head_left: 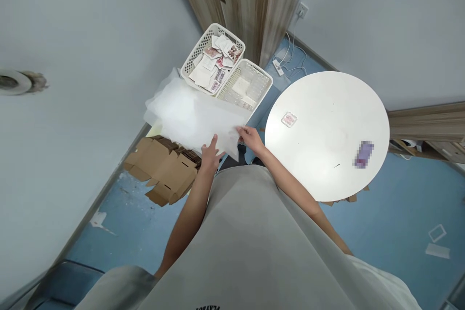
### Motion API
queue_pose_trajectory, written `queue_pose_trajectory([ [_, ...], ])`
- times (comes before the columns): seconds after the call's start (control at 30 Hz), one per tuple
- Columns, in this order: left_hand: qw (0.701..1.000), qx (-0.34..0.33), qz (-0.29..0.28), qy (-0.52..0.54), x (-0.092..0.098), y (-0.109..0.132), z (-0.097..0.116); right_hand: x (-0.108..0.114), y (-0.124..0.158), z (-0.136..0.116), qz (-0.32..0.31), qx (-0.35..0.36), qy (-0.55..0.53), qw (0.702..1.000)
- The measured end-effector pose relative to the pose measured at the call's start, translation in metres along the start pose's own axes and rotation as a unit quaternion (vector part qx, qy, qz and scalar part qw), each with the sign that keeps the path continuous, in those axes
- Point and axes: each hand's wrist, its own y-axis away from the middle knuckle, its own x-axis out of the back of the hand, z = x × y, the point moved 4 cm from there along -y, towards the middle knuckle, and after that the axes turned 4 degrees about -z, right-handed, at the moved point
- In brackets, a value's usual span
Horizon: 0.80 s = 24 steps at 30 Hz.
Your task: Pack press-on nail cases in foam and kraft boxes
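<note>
A pile of thin white packing foam sheets (196, 111) spreads in front of me, to the left of the round table. My right hand (250, 138) pinches the near right edge of a foam sheet between thumb and fingertips. At the sheet's near edge is my left hand (211, 155), its fingers spread apart; whether they touch the foam I cannot tell. Beyond the sheets stand two white plastic baskets. One basket (189, 58) holds many small printed packets (210, 65), and the other basket (267, 88) holds clear plastic cases (254, 82).
Flattened brown cardboard boxes (163, 167) lie to the left below the foam. On the white round table (327, 121) at the right are a small clear case (289, 119) and a pixelated purple item (364, 154). A power strip (278, 67) with cables lies near a wooden cabinet (243, 0).
</note>
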Motion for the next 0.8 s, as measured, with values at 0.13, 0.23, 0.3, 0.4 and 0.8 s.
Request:
queue_pose_trajectory([
  [0.13, 0.995, 0.040, 0.014, 0.086, -0.004, -0.014, -0.001, 0.005, 0.006, -0.001, 0.006, -0.002, 0.011, 1.000],
  [0.23, 0.995, 0.037, 0.044, 0.076, -0.001, -0.024, -0.001, 0.006, 0.009, -0.002, 0.011, -0.001, 0.020, 1.000],
  [0.3, 0.994, 0.067, 0.057, 0.062, 0.001, -0.030, -0.002, 0.005, 0.011, -0.003, 0.004, -0.005, 0.019, 1.000],
  [0.4, 0.987, 0.151, 0.041, 0.045, 0.000, -0.036, -0.004, 0.000, 0.011, -0.006, -0.014, -0.002, 0.004, 1.000],
  [0.8, 0.973, 0.145, 0.044, 0.172, -0.019, -0.051, -0.002, 0.005, 0.013, -0.026, -0.001, 0.028, -0.004, 1.000],
])
